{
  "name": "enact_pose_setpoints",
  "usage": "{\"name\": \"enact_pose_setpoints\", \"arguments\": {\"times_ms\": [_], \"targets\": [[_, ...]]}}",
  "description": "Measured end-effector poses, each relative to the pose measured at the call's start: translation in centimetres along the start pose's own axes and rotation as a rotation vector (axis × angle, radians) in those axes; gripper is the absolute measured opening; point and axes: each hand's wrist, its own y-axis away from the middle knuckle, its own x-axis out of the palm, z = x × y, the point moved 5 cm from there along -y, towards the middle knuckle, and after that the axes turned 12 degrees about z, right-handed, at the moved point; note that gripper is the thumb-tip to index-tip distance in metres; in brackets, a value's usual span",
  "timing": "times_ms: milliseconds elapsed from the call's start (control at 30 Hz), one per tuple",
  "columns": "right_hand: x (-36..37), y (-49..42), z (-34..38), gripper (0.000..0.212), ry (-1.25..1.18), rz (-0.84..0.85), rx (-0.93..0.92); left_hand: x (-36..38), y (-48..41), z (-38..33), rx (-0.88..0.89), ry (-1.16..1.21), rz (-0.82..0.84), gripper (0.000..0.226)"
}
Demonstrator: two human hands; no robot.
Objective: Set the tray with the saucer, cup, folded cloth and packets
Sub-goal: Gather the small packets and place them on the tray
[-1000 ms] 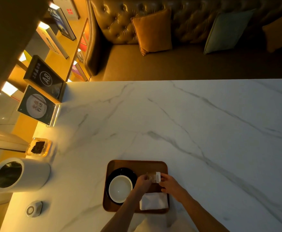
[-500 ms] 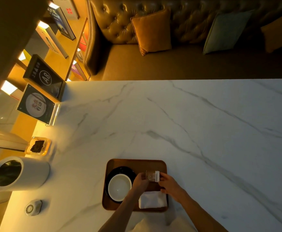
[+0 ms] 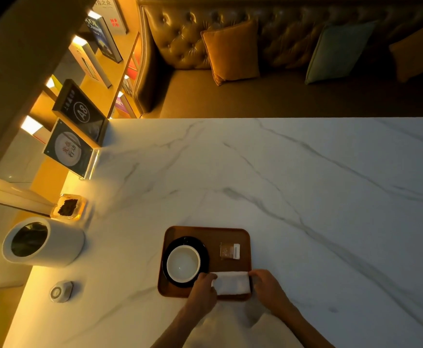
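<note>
A brown wooden tray (image 3: 206,232) lies near the table's front edge. On its left half a white cup (image 3: 183,263) stands on a black saucer (image 3: 203,249). A small packet (image 3: 229,251) lies flat on the tray's right half, with nothing touching it. Along the tray's front right lies a white folded cloth (image 3: 233,283). My left hand (image 3: 203,288) pinches the cloth's left end and my right hand (image 3: 265,287) holds its right end.
On the marble table (image 3: 305,197) at the left stand a white cylindrical bin (image 3: 54,243), a small glass dish of dark bits (image 3: 67,206), a round call button (image 3: 60,291) and two sign stands (image 3: 72,149). A leather sofa with cushions (image 3: 233,51) runs beyond the far edge.
Both hands let go of the packet, which now lies on the tray, and moved back toward me onto the two ends of the folded cloth.
</note>
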Motion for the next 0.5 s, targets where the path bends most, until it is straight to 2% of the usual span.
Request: {"name": "enact_pose_setpoints", "arguments": {"times_ms": [67,200,500], "targets": [[1.4,0.7,-0.4,0.031,0.120,0.033,-0.041,1.0,0.7,0.6,0.023,-0.065,0.044,0.049],[3.9,1.4,-1.4,0.050,0.300,0.178,-0.019,2.1,0.9,1.0,0.060,-0.155,0.129,0.058],[3.8,1.1,-0.9,0.048,0.358,0.198,0.004,1.6,0.8,0.6,0.086,-0.196,0.040,0.055]]}}
